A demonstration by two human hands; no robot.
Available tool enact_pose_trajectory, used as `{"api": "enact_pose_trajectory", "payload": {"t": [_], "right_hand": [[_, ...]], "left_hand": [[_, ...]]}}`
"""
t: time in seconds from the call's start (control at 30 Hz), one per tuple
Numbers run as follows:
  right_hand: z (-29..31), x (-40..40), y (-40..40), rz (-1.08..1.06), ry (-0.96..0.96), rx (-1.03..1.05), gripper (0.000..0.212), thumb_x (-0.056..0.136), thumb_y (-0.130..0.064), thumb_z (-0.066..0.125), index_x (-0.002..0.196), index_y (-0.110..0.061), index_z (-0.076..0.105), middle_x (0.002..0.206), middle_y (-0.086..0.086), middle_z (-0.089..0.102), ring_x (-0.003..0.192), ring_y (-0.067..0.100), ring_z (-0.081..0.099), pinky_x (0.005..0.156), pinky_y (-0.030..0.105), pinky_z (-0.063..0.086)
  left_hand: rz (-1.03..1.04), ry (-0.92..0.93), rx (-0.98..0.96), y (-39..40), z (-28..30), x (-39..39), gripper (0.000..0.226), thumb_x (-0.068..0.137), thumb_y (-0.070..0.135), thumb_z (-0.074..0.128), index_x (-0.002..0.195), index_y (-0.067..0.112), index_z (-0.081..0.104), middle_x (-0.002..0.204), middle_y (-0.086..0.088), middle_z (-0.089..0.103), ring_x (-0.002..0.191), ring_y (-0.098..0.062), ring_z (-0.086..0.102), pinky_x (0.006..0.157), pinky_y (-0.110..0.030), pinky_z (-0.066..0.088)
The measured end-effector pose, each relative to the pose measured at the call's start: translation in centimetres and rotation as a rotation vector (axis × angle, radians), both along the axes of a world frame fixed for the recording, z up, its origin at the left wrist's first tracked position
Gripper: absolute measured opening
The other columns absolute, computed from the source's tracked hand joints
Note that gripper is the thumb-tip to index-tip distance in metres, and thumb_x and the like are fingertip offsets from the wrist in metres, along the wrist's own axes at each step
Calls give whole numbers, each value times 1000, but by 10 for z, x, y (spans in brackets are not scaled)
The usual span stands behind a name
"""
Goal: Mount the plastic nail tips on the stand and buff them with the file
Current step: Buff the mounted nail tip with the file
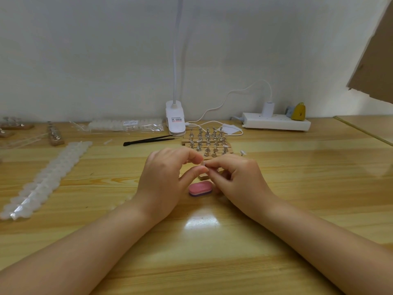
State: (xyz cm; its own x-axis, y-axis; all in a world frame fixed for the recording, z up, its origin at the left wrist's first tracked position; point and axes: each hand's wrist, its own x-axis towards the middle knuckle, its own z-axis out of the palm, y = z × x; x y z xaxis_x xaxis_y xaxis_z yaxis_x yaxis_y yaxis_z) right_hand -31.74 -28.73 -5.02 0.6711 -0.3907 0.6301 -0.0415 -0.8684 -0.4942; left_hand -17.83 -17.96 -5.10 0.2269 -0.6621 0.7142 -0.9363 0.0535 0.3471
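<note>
Pink buffer block (pixel 200 187) with purple underside just below the pinch; black tweezers (pixel 148 140) beyond; streaked yellow wood table (pixel 297 188).

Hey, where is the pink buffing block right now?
In the head view, the pink buffing block lies flat on the wooden table at centre, just below and between the left hand and right hand.

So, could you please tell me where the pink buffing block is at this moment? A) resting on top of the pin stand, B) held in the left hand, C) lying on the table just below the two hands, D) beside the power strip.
C: the pink buffing block lies flat on the table, just below the left hand and right hand, with neither gripping it.
</note>
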Motion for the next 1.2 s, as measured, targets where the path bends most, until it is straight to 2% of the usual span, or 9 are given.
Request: {"api": "enact_pose_trajectory", "payload": {"t": [0.13,0.37,0.53,0.6,0.7,0.83,0.93,1.03,1.2], "right_hand": [[0,0,-1,6,-5,-12,14,86,-4,69,98,-9,75,87,-4,69,69,-14,51,68,8,42],[0,-1,-1,77,7,23,16,85,4,65,95,-5,74,87,4,70,68,-3,56,69,27,51],[-1,-1,-3,83,-8,37,17,85,4,65,95,-6,74,84,-7,64,70,-9,56,68,16,47],[-1,0,-2,74,-14,98,15,87,0,66,97,-8,74,84,-7,68,72,-4,61,70,16,48],[-1,0,-3,37,-16,224,15,87,-7,68,101,-11,73,87,-4,72,76,4,68,70,17,52],[1,-3,-5,-36,-12,259,23,86,-13,71,108,-13,69,84,-5,70,67,7,67,64,17,53],[7,-6,-9,-127,-45,219,9,86,-18,68,95,-20,69,74,-9,66,59,5,59,55,17,47],[14,-11,-18,-205,-70,205,3,85,-21,65,88,-22,65,69,-8,62,57,5,55,54,27,49],[23,-21,-51,-376,60,289,27,76,-30,66,100,-26,56,89,-8,57,71,7,51,65,31,45]], "left_hand": [[-8,0,-7,0,1,-1,21,83,47,60,92,28,66,87,23,61,83,2,49,78,-29,33],[0,-13,-40,0,2,-2,15,80,40,66,88,28,70,86,22,62,82,0,51,79,-31,35],[-12,3,-66,0,4,-4,14,77,41,68,86,30,72,84,25,61,82,-7,58,80,-34,38],[3,0,-64,-1,5,-4,16,78,42,67,86,29,72,85,24,60,82,-4,55,80,-33,36],[18,7,-59,-4,5,-4,19,79,42,66,87,26,72,86,19,65,82,-5,55,80,-34,38],[35,86,-53,-7,7,-3,15,81,41,70,87,27,70,86,19,65,83,-10,58,83,-41,42],[112,135,15,-11,7,0,10,80,43,69,84,34,66,82,23,62,84,-6,54,81,-31,32],[153,130,127,-15,2,2,11,83,48,64,84,37,66,82,24,61,85,-2,48,78,-27,24],[147,117,173,-16,-1,1,14,83,53,60,86,40,63,81,26,60,88,-4,51,75,-25,21]]}}
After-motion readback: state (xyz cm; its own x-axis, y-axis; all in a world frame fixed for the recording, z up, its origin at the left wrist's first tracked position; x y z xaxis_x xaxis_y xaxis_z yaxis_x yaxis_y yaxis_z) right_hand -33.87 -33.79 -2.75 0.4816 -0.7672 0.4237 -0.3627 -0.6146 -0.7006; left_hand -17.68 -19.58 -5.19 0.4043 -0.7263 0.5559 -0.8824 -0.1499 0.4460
